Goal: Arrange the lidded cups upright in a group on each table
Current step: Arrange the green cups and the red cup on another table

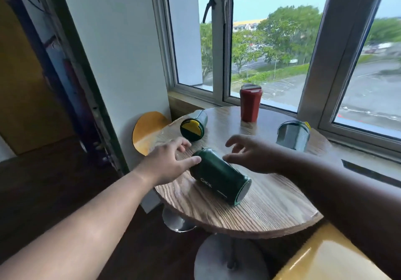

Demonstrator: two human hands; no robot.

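A dark green cup lies on its side in the middle of the round wooden table, its base toward me. My left hand is open, its thumb touching the cup's lid end. My right hand hovers open just right of that end, fingers spread. A grey-green cup with a yellow-and-green lid lies on its side at the table's far left. A red cup stands upright at the back. A grey cup lies tipped at the right, base toward me.
A window and its sill run behind the table. A yellow stool seat stands at the left beyond the table edge, and another yellow seat sits at the bottom right. A white wall is on the left.
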